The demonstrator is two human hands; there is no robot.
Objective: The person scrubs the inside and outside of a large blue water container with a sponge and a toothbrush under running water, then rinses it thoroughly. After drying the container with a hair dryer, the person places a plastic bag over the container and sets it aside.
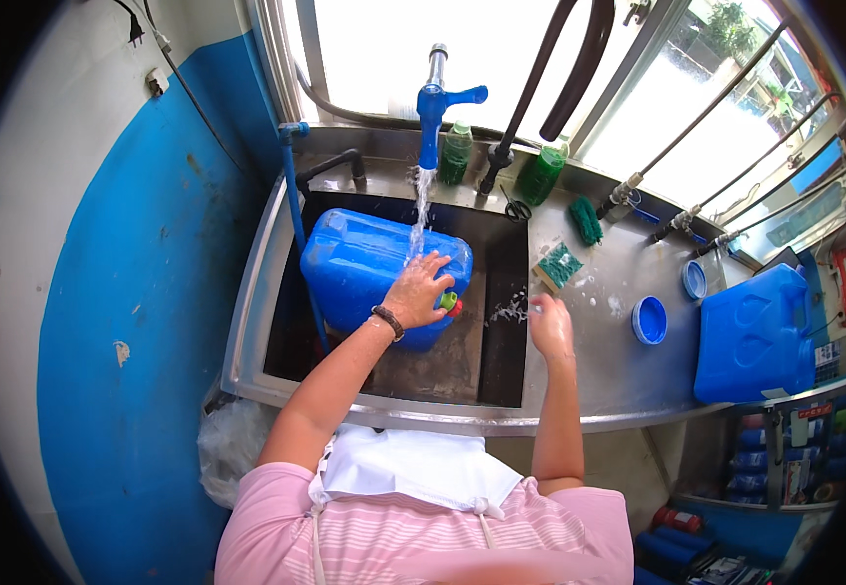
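A big blue plastic jug [354,263] lies on its side in the sink basin [442,375]. Water pours onto its top from the blue tap [432,122]. My left hand [418,292] rests on the jug's right end with fingers spread, wet from the stream. Beside those fingers sits a small green and red spout cap [451,303]. Over the basin's right edge is my right hand [550,330], fingers curled in; what they hold, if anything, is hidden. Water drops splash just left of it. A green and yellow scrub sponge [557,265] lies on the counter beyond that hand.
On the steel counter [603,361] lie a green scrubbing pad [585,221], two blue lids [649,320] and scissors [514,207]. Green bottles [543,174] stand behind the sink. Another blue jug [754,336] stands at right; a blue pipe [298,205] rises at left.
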